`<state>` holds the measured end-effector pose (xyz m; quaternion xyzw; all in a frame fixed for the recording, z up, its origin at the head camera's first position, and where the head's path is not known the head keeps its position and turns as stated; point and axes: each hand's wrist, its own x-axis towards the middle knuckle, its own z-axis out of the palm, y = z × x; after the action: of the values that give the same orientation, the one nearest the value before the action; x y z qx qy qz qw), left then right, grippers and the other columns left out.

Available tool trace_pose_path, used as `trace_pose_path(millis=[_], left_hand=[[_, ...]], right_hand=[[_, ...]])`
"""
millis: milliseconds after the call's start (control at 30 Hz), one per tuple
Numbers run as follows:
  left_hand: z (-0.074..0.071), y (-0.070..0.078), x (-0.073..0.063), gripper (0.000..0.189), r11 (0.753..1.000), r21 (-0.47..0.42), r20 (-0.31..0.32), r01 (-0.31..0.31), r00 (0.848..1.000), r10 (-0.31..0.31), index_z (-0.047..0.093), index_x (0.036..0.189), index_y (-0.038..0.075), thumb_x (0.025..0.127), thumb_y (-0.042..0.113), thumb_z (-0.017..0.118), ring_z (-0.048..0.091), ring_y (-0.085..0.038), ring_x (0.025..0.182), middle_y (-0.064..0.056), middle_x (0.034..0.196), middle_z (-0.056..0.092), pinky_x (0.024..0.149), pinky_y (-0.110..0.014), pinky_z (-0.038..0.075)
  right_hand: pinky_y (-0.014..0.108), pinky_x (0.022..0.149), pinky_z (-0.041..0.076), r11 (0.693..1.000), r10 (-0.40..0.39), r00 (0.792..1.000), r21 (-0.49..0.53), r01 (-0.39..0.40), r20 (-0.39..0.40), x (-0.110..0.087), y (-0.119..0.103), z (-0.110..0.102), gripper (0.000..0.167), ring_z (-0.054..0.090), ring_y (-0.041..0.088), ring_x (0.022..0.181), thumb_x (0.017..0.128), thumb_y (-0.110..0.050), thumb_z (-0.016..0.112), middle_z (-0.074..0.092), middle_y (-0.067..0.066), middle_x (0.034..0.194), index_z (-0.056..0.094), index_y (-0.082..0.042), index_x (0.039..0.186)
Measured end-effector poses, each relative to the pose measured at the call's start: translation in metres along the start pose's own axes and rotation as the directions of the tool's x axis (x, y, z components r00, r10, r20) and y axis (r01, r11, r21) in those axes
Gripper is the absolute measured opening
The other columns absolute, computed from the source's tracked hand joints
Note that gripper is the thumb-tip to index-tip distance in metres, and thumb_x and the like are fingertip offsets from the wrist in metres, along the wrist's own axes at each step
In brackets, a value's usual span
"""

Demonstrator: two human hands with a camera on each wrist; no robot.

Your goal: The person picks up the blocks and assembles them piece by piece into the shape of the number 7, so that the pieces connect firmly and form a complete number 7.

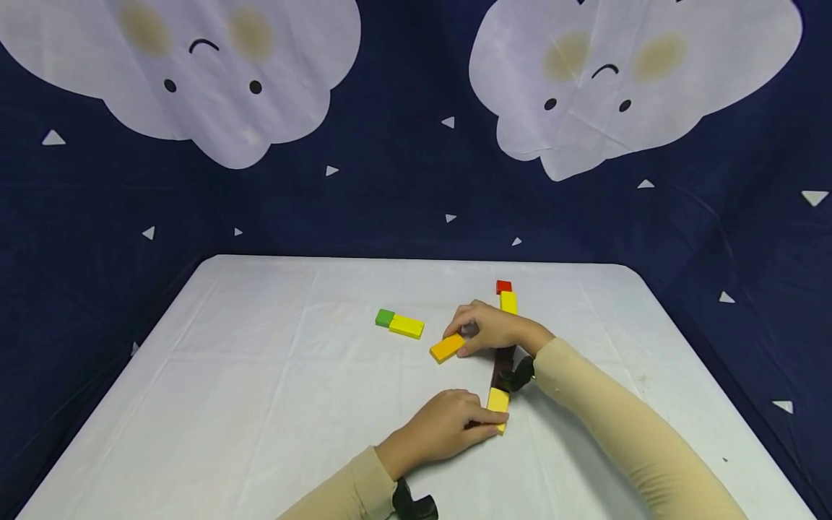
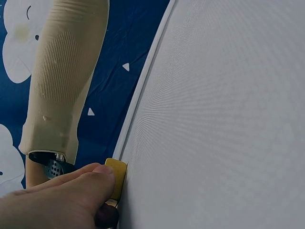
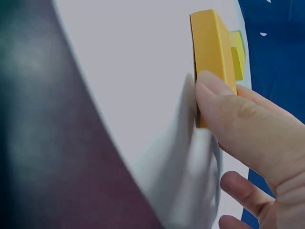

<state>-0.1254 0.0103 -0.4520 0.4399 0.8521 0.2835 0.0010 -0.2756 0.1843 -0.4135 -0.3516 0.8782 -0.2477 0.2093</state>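
My right hand (image 1: 490,327) pinches an orange block (image 1: 447,348) by its right end, thumb on the near side. In the right wrist view, the thumb lies along one face of the orange block (image 3: 209,43). Lower down, the thumb and index finger of my left hand (image 1: 445,426) hold a pale yellow block (image 1: 498,399). That block stands at the near end of a row with a long dark block (image 1: 502,365), a bright yellow block (image 1: 508,302) and a red block (image 1: 503,287). The right hand and wrist hide part of the row.
Left of the right hand, a green block (image 1: 385,318) and a yellow block (image 1: 406,326) lie end to end. All stand on a white-covered table (image 1: 260,404). Behind it hangs a dark blue cloth (image 1: 403,209) with clouds. My right forearm (image 1: 617,419) reaches across the table's right side.
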Motion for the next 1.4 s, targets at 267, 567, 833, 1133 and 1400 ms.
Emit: trace_pose_path(millis=[267,567,833,1133,1400], left_hand=[[0.001,-0.001,0.001,0.03,1.0,-0.007,0.001,0.002,1.0,-0.002,0.07,0.126,0.03,0.098,0.036,0.062,0.04,0.008,0.062,0.015,0.071,0.058,0.063,-0.009,0.034],[0.002,-0.001,0.001,0.029,1.0,-0.012,0.002,-0.001,1.0,0.001,0.07,0.126,0.03,0.098,0.036,0.061,0.041,0.008,0.062,0.014,0.076,0.064,0.065,-0.009,0.034],[0.002,-0.001,0.0,0.029,1.0,0.0,-0.005,-0.005,1.0,0.005,0.07,0.125,0.031,0.098,0.036,0.061,0.04,0.008,0.062,0.014,0.075,0.063,0.064,-0.01,0.033],[0.003,-0.001,0.001,0.029,1.0,-0.003,-0.002,-0.002,1.0,0.002,0.07,0.125,0.03,0.099,0.037,0.06,0.039,0.007,0.061,0.014,0.073,0.062,0.062,-0.01,0.032],[0.003,-0.001,0.001,0.029,1.0,-0.011,0.004,0.004,1.0,-0.004,0.07,0.126,0.03,0.099,0.037,0.06,0.039,0.007,0.061,0.014,0.074,0.062,0.062,-0.01,0.032]], right_hand=[[0.045,0.101,0.037,0.997,0.076,0.985,0.017,-0.075,-0.156,0.007,0.007,-0.01,0.035,0.049,0.02,0.111,0.08,-0.024,0.083,0.066,-0.006,0.111,0.075,-0.026,0.114],[0.049,0.108,0.035,0.972,0.232,0.918,0.036,-0.233,-0.321,0.01,0.026,-0.026,0.036,0.046,0.023,0.118,0.084,-0.025,0.081,0.064,-0.003,0.117,0.072,-0.024,0.118],[0.05,0.107,0.032,0.94,0.319,0.867,0.012,-0.341,-0.383,0.012,0.037,-0.031,0.04,0.044,0.027,0.117,0.087,-0.024,0.078,0.062,0.004,0.122,0.069,-0.017,0.126],[0.051,0.107,0.027,0.916,0.347,0.833,-0.033,-0.399,-0.431,0.013,0.045,-0.033,0.041,0.039,0.032,0.124,0.089,-0.026,0.075,0.059,0.01,0.127,0.067,-0.014,0.128],[0.053,0.111,0.024,0.899,0.373,0.831,-0.061,-0.434,-0.413,0.013,0.047,-0.035,0.041,0.036,0.035,0.131,0.092,-0.027,0.071,0.057,0.011,0.132,0.064,-0.014,0.13]])
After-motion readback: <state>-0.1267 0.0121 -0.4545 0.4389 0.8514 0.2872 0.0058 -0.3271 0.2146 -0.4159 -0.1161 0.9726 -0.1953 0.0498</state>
